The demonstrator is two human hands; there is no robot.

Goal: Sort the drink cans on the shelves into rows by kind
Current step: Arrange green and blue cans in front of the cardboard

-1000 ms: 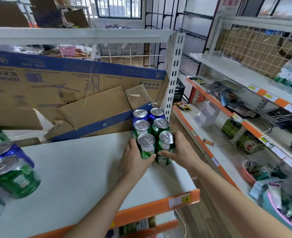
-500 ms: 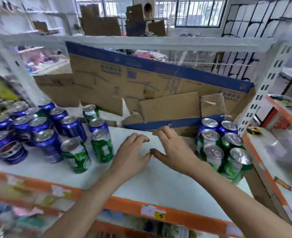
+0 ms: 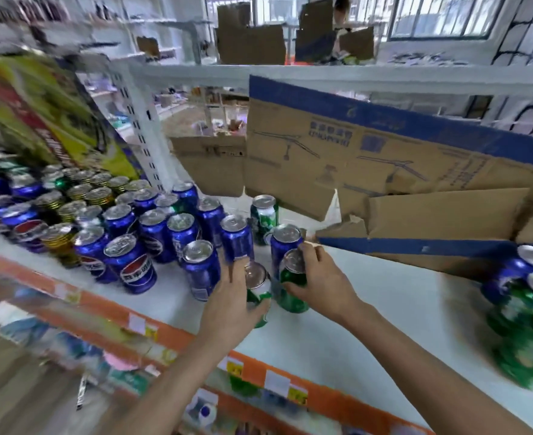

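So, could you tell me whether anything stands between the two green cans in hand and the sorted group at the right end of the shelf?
Nothing visible does. The left hand grips one green can and the right hand grips another green can; bare white shelf runs from them to the sorted cans at the right. The cardboard stays behind that path.

Cans [image 3: 139, 240] left on shelf [image 3: 368, 324]; cardboard [image 3: 384, 171] behind.

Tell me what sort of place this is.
Probably a small shop being stocked: white retail shelving with orange price-label strips, many drink cans massed on the shelf, and flattened cardboard cartons behind them.
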